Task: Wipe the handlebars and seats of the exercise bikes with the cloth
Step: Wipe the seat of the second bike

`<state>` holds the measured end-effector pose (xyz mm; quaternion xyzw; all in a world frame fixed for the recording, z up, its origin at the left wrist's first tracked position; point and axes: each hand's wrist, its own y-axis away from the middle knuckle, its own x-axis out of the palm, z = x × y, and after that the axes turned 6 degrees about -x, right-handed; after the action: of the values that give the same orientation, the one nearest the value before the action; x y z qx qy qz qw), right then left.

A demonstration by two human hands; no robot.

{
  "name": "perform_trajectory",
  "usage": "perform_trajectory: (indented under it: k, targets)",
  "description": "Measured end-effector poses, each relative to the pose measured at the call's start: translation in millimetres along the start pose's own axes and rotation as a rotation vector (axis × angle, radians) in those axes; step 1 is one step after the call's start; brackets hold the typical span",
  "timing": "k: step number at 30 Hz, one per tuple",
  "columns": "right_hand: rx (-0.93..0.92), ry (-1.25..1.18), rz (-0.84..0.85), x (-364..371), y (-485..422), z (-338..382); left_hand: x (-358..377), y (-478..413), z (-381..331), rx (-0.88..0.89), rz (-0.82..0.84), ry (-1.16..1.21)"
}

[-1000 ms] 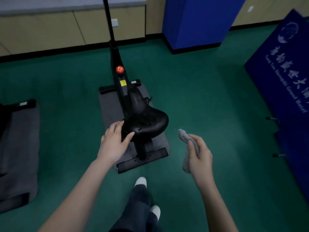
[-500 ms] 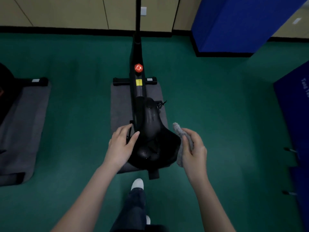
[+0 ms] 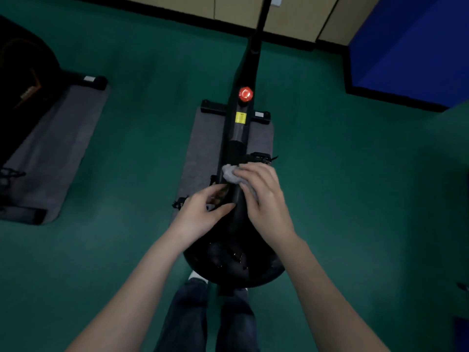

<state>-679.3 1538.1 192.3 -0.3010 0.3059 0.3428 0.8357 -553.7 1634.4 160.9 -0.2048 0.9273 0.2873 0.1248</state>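
Head view: the right hand (image 3: pixel 265 201) lies over a crumpled grey cloth (image 3: pixel 229 174). Its fingers curl down around the cloth and press it onto the narrow front end of the black padded bike seat (image 3: pixel 233 262). The left hand (image 3: pixel 199 215) grips the same narrow end from its left side, thumb on top and fingers bent round the edge. Beyond the hands, the bike's black frame (image 3: pixel 234 138) carries a round red knob (image 3: pixel 245 94) and stands on a grey rectangular mat (image 3: pixel 203 148).
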Motion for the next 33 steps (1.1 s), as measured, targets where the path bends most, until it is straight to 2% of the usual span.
perform_trajectory:
  k: [2,5,7,9,11,14,16,19,22,25,29,33]
  targets:
    - [-0.065,0.018,0.070,5.9,-4.4,-12.4,3.1,-2.4,4.2,-0.015,-0.013,0.048]
    - [-0.125,0.007,0.085,7.0,-22.6,-25.6,6.8,-0.3,7.6,-0.034,-0.045,0.135]
    - [-0.112,-0.037,0.129,5.6,-42.1,-34.1,9.2,1.6,8.0,-0.037,-0.059,0.201]
    - [0.043,-0.172,0.171,3.8,-62.3,-44.1,10.5,3.1,7.2,-0.044,-0.066,0.238]
    - [0.311,-0.399,0.194,0.7,-74.8,-55.7,11.1,3.3,6.1,-0.051,-0.060,0.258]
    - [0.567,-0.708,0.130,2.6,-65.0,-67.9,11.6,4.0,4.6,-0.047,-0.049,0.280]
    - [0.625,-0.725,0.071,4.7,-44.8,-66.5,12.0,4.2,4.0,-0.044,-0.053,0.290]
    - [0.640,-0.591,-0.001,8.6,-2.4,-57.0,11.4,3.3,4.0,-0.051,-0.050,0.288]
    - [0.526,-0.434,-0.096,7.7,31.4,-37.5,9.8,3.0,5.0,-0.060,-0.037,0.288]
    - [0.290,-0.292,-0.164,9.1,30.8,-20.2,6.8,4.6,4.7,-0.044,-0.011,0.284]
    - [-0.167,-0.026,0.083,12.3,4.6,-12.9,-2.8,12.3,14.4,-0.046,-0.042,0.221]
    - [-0.433,0.124,0.364,2.7,-4.5,-22.5,-5.3,28.8,31.6,-0.065,-0.092,0.277]
